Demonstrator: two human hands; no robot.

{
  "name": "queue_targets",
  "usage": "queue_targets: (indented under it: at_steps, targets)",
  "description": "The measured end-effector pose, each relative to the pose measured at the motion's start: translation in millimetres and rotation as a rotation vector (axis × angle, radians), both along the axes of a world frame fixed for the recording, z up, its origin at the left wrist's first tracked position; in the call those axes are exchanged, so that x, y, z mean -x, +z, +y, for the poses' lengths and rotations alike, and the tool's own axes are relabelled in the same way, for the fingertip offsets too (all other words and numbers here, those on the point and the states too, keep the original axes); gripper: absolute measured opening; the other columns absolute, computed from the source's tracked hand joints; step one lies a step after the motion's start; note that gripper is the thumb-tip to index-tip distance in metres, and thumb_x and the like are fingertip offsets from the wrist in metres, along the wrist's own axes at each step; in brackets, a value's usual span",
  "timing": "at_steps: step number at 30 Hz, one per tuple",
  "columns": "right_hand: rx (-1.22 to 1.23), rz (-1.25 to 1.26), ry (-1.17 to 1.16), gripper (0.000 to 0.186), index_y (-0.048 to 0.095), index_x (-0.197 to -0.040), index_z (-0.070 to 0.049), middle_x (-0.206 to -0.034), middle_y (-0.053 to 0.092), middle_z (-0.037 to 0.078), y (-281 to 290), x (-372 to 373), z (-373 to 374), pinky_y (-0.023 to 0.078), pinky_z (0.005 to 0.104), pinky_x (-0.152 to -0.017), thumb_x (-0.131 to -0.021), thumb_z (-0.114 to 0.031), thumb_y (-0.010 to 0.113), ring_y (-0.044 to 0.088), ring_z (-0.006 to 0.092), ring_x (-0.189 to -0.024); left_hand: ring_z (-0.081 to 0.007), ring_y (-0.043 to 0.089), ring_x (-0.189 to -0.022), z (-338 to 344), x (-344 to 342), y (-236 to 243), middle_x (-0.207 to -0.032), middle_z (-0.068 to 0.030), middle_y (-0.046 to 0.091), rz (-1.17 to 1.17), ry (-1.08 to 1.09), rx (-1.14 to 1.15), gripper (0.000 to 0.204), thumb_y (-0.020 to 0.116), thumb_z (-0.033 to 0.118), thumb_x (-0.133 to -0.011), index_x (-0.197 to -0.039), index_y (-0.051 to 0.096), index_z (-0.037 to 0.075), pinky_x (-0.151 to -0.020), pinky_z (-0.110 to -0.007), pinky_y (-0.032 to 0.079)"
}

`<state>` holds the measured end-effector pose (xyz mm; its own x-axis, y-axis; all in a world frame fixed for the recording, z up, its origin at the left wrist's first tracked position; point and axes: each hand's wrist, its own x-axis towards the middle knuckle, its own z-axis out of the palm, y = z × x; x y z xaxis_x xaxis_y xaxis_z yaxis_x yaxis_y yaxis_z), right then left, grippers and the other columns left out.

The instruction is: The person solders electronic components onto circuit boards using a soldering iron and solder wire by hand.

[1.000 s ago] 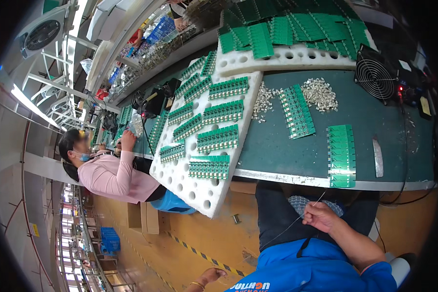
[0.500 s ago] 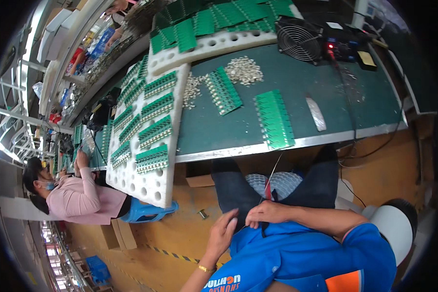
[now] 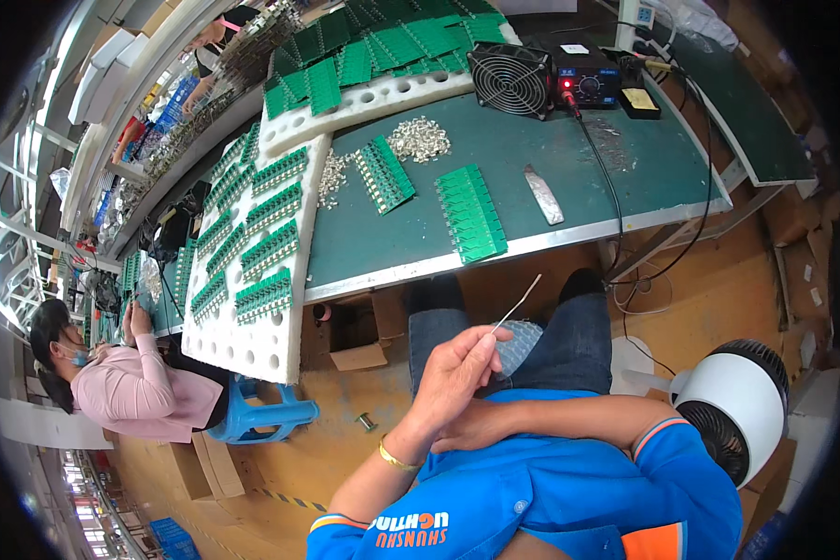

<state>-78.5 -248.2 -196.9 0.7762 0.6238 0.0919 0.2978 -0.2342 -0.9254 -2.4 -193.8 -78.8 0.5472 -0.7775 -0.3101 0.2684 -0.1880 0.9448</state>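
Since the earlier frames, the left hand (image 3: pixel 450 376) has risen above the right hand (image 3: pixel 471 427) and now has the thin pale strand (image 3: pixel 518 303), which the right hand pinched a second ago; the left thumb and forefinger grip its lower end, its free tip slanting up toward the bench (image 3: pixel 373 245), above the dark trousers (image 3: pixel 579 336); the right hand lies lower, partly behind the left wrist against the blue shirt (image 3: pixel 579 467), so whether its fingers hold anything I cannot tell; a green circuit board (image 3: pixel 471 213) lies at the bench's near edge, between a silvery strip (image 3: pixel 543 194) and a second board (image 3: pixel 383 175); small pale parts (image 3: pixel 418 140) are heaped just beyond that one; a white foam panel (image 3: pixel 266 355) bearing more boards (image 3: pixel 271 247) overhangs the edge to the left; farther back stands a black fan (image 3: pixel 511 82).
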Motion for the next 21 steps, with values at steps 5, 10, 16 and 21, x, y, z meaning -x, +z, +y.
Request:
queue_targets:
  at_steps: [5, 10, 16, 21]
  targets:
    - [0.058, -0.150, 0.038, 0.031, 0.069, -0.082, -0.003, -0.090, 0.070, 0.017, -9, -1, 21, 0.048, 0.0487, -0.078, -0.091, -0.029, 0.055, 0.066, 0.0344, -0.084, -0.0017, 0.042, -0.066, -11, -7, 19, -0.076, 0.0041, 0.055, -0.088, -0.011, 0.038, 0.027, 0.051, 0.024, -0.104, -0.110, 0.067, 0.002, -0.057, -0.018, 0.036]
    - [0.047, -0.010, -0.026, 0.031, 0.071, -0.089, -0.004, -0.086, 0.069, 0.019, -5, -2, 11, 0.048, 0.0508, -0.079, -0.093, -0.030, 0.056, 0.066, 0.0353, -0.083, -0.0032, 0.049, -0.072, -8, -5, 14, -0.080, 0.0031, 0.059, -0.278, 0.046, 0.042, 0.021, 0.059, 0.019, -0.100, -0.101, 0.069, 0.001, -0.063, -0.019, 0.041]
    - [0.079, 0.072, -0.148, 0.033, 0.070, -0.106, -0.004, -0.090, 0.070, 0.014, 37, 3, -22, 0.048, 0.0492, -0.081, -0.092, -0.032, 0.058, 0.067, 0.0314, -0.086, -0.0049, 0.052, -0.075, 4, -21, -9, -0.083, 0.0004, 0.061, -0.297, 0.203, 0.137, 0.018, 0.066, 0.017, -0.095, -0.098, 0.071, 0.000, -0.064, -0.022, 0.043]
    - [0.134, 0.166, -0.284, 0.033, 0.066, -0.112, -0.003, -0.093, 0.069, 0.014, 51, 3, -64, 0.051, 0.0422, -0.080, -0.092, -0.029, 0.061, 0.067, 0.0279, -0.088, -0.0050, 0.048, -0.073, 10, -47, -18, -0.083, 0.0014, 0.059, -0.373, 0.333, 0.066, 0.017, 0.065, 0.014, -0.095, -0.099, 0.074, 0.000, -0.064, -0.021, 0.038]
